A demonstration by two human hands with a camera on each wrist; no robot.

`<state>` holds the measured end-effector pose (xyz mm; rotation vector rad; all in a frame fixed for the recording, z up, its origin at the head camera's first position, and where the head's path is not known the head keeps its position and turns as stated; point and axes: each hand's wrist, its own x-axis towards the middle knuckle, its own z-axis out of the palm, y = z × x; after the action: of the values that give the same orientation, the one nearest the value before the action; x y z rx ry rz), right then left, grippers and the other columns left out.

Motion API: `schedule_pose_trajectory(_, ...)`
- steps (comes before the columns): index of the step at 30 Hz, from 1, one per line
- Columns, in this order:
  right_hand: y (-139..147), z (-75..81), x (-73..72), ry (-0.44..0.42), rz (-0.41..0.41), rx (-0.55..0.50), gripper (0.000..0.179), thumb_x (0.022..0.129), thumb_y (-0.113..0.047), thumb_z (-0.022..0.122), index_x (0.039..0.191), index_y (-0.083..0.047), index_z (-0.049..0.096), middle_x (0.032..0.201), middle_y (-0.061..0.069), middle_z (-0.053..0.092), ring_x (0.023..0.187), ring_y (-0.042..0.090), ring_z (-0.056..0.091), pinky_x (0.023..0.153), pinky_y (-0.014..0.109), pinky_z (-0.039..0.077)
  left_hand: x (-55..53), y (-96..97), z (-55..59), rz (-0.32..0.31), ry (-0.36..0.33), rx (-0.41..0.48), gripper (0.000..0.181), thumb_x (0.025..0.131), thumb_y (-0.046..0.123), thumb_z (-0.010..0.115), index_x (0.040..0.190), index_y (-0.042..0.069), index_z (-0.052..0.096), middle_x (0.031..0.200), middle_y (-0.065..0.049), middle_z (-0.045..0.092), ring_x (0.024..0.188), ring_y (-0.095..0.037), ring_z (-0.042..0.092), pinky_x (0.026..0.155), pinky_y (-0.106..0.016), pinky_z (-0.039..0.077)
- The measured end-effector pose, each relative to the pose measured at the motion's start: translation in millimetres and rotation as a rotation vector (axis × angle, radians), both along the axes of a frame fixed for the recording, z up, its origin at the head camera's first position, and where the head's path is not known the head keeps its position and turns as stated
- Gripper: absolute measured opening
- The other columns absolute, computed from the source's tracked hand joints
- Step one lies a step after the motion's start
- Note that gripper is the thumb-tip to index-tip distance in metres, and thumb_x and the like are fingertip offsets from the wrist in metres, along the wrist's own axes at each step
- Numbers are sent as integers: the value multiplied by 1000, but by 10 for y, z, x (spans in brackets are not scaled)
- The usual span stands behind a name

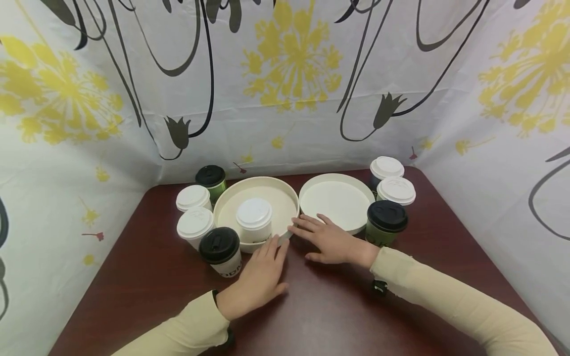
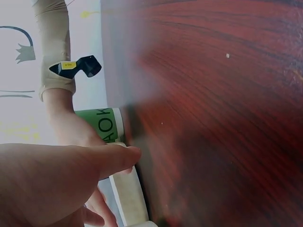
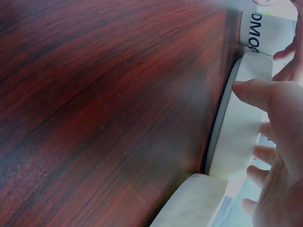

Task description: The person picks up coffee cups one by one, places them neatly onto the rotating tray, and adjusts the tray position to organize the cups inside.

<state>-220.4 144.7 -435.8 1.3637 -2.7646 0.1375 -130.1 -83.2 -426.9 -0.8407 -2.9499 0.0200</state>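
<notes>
Two round, shallow trays sit side by side: a cream left tray (image 1: 285,198) and a white right tray (image 1: 336,200). Inside the left tray stands a cup with a white lid (image 1: 254,217). My left hand (image 1: 256,279) has its fingers extended, fingertips at the left tray's front rim. My right hand (image 1: 331,242) reaches across from the right, straight fingers at that same tray's front right edge. A white cup with a black lid (image 1: 221,252) is just left of my left hand. In the right wrist view, my right thumb (image 3: 251,92) overlaps the tray wall (image 3: 239,127).
Left of the trays are more lidded cups, two white-lidded (image 1: 194,225) and a green one with a black lid (image 1: 211,180). On the right, a green black-lidded cup (image 1: 386,222) stands before two white-lidded cups (image 1: 396,190). Patterned cloth (image 1: 276,133) encloses the dark red table (image 1: 320,306).
</notes>
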Motion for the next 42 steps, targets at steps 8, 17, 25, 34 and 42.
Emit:
schedule_pose_trajectory(8, 26, 21, -10, -19, -25, 11, 82, 88, -40, 71, 157, -21, 30, 164, 7, 29, 151, 31, 29, 117, 64, 25, 37, 32, -35, 29, 42, -51, 97, 78, 55, 77, 150, 3, 37, 147, -26, 44, 137, -38, 46, 107, -45, 47)
schedule_pose_trajectory(17, 41, 32, -52, -38, -43, 5, 81, 87, -37, 73, 156, -23, 32, 163, 9, 30, 150, 36, 30, 114, 66, 27, 87, 57, -8, 96, 110, -119, 97, 75, 59, 78, 147, 4, 43, 136, -26, 51, 130, -38, 51, 99, -42, 51)
schedule_pose_trajectory(25, -3, 31, -28, -20, -40, 12, 83, 85, -36, 74, 155, -22, 33, 161, 10, 33, 148, 35, 33, 113, 66, 29, 77, 91, -2, 115, 35, -100, 95, 78, 57, 76, 149, 5, 39, 148, -22, 45, 137, -35, 46, 106, -45, 47)
schedule_pose_trajectory(34, -75, 32, 34, 19, -28, 44, 84, 85, -39, 73, 156, -23, 31, 161, 10, 34, 147, 36, 34, 114, 62, 31, 27, 154, -17, 90, 3, -92, 97, 80, 56, 75, 152, 6, 34, 156, -21, 36, 144, -34, 39, 113, -46, 41)
schedule_pose_trajectory(42, -115, 12, 71, 60, 3, 41, 85, 83, -40, 74, 155, -20, 33, 158, 12, 37, 146, 35, 36, 112, 60, 34, -5, 170, -41, 82, 72, -109, 97, 78, 58, 75, 150, 5, 37, 151, -22, 44, 139, -34, 46, 111, -46, 43)
